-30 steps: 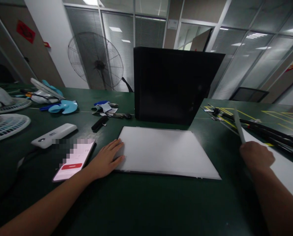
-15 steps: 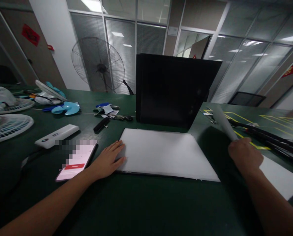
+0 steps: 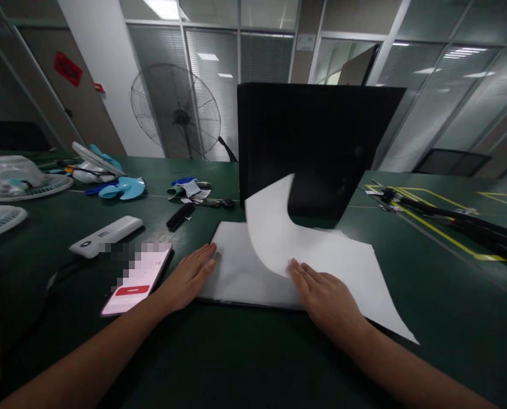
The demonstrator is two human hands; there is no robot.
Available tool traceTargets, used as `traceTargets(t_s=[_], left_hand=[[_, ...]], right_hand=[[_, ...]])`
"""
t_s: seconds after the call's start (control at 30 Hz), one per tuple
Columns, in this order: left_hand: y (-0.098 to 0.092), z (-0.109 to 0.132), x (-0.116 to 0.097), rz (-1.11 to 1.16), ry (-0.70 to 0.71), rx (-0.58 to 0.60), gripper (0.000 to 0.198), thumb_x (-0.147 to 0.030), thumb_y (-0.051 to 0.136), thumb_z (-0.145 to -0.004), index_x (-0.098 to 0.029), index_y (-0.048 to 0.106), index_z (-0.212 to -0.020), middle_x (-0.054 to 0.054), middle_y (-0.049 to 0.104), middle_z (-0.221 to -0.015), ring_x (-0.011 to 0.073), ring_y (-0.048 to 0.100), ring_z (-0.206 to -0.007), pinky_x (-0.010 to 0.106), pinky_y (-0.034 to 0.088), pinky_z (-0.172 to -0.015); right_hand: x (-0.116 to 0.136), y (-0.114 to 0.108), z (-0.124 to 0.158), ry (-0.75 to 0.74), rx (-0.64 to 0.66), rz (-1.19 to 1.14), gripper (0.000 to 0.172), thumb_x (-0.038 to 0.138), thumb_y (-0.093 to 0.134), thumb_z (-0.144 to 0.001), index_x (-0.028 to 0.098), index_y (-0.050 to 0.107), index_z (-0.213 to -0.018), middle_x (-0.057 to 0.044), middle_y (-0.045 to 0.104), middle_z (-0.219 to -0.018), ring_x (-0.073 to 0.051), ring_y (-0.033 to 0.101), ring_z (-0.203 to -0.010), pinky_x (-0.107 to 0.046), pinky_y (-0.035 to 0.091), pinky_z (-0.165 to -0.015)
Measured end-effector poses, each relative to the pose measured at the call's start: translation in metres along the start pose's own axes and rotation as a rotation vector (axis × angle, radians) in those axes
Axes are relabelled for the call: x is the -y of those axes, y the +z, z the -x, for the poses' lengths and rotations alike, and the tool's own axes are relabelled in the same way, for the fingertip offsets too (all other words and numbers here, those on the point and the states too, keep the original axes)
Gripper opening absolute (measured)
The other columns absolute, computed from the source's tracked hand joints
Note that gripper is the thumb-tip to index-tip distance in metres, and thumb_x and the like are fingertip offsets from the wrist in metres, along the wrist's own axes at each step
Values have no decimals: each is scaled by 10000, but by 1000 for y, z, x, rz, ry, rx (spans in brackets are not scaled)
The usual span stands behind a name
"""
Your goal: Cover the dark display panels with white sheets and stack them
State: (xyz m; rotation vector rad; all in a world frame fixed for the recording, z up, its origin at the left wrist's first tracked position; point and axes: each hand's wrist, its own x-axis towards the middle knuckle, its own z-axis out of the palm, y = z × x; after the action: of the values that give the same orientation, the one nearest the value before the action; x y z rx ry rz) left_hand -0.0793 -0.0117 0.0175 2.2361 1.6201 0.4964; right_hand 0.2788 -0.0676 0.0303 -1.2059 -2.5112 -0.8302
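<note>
Left hand (image 3: 188,279) touched the panel (image 3: 240,278), grip spread; right hand (image 3: 329,294) met the curled sheet (image 3: 272,224), its grip unreadable!

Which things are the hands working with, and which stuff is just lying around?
Part of the work:
white panel, with the left hand at its left edge
curled white sheet, partly over the panel, touched by the right hand

Seemingly just lying about:
phone
white oblong device
light-blue fan blades
upright black panel, though I can't be sure
</note>
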Motion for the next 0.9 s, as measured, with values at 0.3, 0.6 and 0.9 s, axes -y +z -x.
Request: traceTargets(t_s=[0.3,0.6,0.9], left_hand=[[-8,-6,-15,83,-104,-48,739,-652,237,-997,-177,463,-1516,75,311,-1658,308,344,-1504,498,291,-1233],[0,-6,-7,-58,-57,-7,756,-509,464,-945,-152,294,-1590,120,373,-1630,315,403,-1471,505,339,-1209],[-3,-2,-5,-121,67,48,611,-295,427,-920,-217,441,-1525,58,287,-1674,282,277,-1536,526,280,-1233]], right_hand=[[-2,-2,5,-207,73,-102,355,104,557,-878,91,714,-1196,-169,723,-1197,-283,722,-1035,-389,619,-774],[-4,-3,7,-270,66,-192,343,183,536,-947,95,695,-1237,-177,714,-1216,-301,709,-1067,-431,611,-791],[-6,-8,4,-257,80,-251,348,283,460,-1014,120,716,-1185,-140,725,-1203,-284,704,-1065,-428,604,-807]])
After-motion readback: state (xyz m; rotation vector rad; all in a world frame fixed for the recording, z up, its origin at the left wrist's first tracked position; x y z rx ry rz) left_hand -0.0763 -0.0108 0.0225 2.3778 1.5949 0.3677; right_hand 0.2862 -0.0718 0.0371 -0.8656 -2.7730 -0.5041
